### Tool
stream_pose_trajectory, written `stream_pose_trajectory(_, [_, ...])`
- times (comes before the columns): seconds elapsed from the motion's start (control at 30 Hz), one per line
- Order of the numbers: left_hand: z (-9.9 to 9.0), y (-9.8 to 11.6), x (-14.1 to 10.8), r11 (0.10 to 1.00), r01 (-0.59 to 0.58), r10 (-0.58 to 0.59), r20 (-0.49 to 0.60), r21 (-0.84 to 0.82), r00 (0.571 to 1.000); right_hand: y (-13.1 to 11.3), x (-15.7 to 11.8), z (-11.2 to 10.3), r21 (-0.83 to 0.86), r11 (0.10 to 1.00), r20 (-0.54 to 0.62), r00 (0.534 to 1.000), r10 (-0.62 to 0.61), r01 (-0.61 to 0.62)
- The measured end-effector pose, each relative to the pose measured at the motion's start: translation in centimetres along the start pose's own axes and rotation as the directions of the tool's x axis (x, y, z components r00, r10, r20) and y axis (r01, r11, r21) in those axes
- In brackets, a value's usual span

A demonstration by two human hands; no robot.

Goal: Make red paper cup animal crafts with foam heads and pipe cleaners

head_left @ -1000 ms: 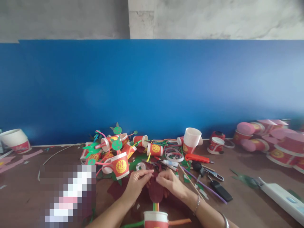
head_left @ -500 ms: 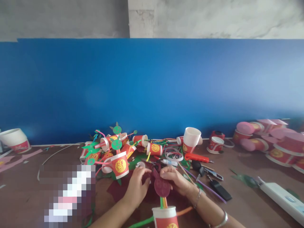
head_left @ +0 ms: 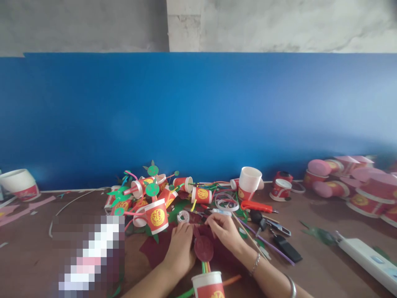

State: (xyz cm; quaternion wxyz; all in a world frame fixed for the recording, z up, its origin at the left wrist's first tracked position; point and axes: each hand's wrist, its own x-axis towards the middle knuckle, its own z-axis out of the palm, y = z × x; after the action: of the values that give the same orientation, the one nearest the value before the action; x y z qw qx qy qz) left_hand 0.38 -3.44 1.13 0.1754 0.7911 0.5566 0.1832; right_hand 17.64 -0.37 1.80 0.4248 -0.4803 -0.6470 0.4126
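A dark red round paper piece [head_left: 204, 248] with an ear-like strip on top stands on coloured strips rising from a red and white paper cup [head_left: 208, 285] at the bottom centre. My left hand [head_left: 181, 244] is beside the round piece on its left, fingers bent together near the upper strip; what they hold is hidden. To the upper right of the piece, my right hand [head_left: 223, 231] has its thumb and fingertips drawn together over dark red paper [head_left: 156, 248]; anything between them is too small to make out. A roll of tape [head_left: 183, 216] lies just beyond my left hand.
Decorated cups [head_left: 156, 216] with green paper faces pile up at centre left. An orange cutter [head_left: 257, 206], black key fob [head_left: 288, 248] and stacked white cups [head_left: 249, 182] lie to the right. Farther right are pink-topped cups [head_left: 331, 188] and a white glue gun [head_left: 369, 256].
The cup and its dark red round piece have shifted slightly left. My right hand has let go of the ear strip and moved slightly up; my left hand has closed in beside it.
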Motion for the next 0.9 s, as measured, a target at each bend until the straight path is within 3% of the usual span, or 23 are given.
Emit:
stream_pose_trajectory(0.1, [-0.1,0.0,-0.2,1.0,-0.003,0.003,-0.037,-0.004,0.999,0.7,0.3,0.0,-0.174,0.983,-0.039,0.997,-0.06,0.053])
stream_pose_trajectory(0.27, [-0.1,-0.1,-0.2,1.0,0.017,-0.017,-0.033,-0.001,0.999,0.7,0.0,0.3,-0.39,0.915,0.076,0.994,-0.078,0.102])
stream_pose_trajectory(0.57, [1.1,-1.0,0.2,0.973,-0.037,0.009,-0.122,-0.226,0.992,-0.8,-1.3,0.7,-0.513,0.844,0.223,0.974,-0.05,0.16])
stream_pose_trajectory(0.7, [1.0,-1.2,0.1,0.994,-0.032,0.015,-0.162,-0.106,0.987,-1.2,-1.4,0.7,-0.559,0.808,0.239,0.969,-0.056,0.184])
stream_pose_trajectory(0.9, [0.1,-0.9,-0.3,0.994,0.041,-0.029,-0.123,0.098,0.992,-1.2,-1.5,0.6,-0.576,0.794,0.231,0.97,-0.07,0.195])
